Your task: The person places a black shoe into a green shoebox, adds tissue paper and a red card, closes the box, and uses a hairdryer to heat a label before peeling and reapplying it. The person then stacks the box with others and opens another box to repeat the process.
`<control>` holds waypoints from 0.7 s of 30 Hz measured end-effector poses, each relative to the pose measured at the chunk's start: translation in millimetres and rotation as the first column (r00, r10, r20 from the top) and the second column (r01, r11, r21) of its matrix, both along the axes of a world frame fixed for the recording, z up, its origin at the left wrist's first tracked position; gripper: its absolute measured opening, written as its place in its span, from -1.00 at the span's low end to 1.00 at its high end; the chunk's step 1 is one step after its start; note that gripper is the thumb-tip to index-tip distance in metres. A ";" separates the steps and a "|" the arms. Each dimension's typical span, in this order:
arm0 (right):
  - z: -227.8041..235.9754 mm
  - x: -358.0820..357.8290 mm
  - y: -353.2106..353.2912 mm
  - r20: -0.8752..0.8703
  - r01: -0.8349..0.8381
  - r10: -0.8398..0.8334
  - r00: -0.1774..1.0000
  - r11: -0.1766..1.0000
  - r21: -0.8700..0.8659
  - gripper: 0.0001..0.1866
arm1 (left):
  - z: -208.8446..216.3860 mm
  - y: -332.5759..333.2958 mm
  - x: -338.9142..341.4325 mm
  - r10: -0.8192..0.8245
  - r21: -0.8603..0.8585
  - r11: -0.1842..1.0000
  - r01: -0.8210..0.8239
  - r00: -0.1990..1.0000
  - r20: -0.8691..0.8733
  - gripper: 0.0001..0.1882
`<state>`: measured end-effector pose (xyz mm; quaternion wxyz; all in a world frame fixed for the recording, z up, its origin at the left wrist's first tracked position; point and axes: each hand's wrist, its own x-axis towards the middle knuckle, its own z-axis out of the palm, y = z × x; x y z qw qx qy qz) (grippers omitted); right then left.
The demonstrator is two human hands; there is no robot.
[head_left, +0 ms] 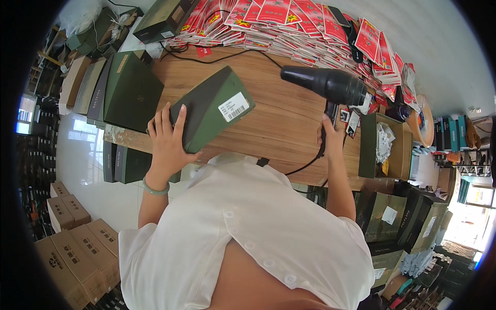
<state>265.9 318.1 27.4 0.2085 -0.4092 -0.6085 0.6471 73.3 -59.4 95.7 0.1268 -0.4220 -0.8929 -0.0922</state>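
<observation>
Left hand [173, 137] holds green box [206, 113], right hand [333, 137] grips black hair dryer [323, 84].
On my feed: left fingers spread wide against box, right fingers curled round handle; box over wooden desk [279, 124], left of dryer.

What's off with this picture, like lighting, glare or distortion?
Head view: black corners and fisheye bending; window at right blown out; floor at left shows glare; green box in the left hand looks fairly sharp.
</observation>
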 end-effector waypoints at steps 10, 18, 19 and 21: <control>-172.9 27.1 92.7 0.030 0.146 -0.150 0.988 0.864 -0.482 -0.35 | 20.4 5.7 23.8 -0.071 0.010 0.997 0.071 0.989 0.127 0.11; -155.1 5.4 97.4 0.566 -0.149 -0.211 0.797 0.840 0.522 -0.47 | 24.0 10.1 26.1 -0.049 -0.063 0.996 0.060 0.986 0.160 -0.05; -158.1 -2.4 99.0 0.496 -0.216 -0.285 0.820 0.649 0.730 -0.51 | 24.3 11.1 25.4 -0.052 -0.065 0.996 0.063 0.986 0.157 -0.05; -125.0 -29.9 78.5 0.281 -0.185 -0.100 0.955 0.541 0.821 -0.60 | 21.7 11.1 27.5 -0.048 -0.064 0.996 0.058 0.988 0.149 -0.05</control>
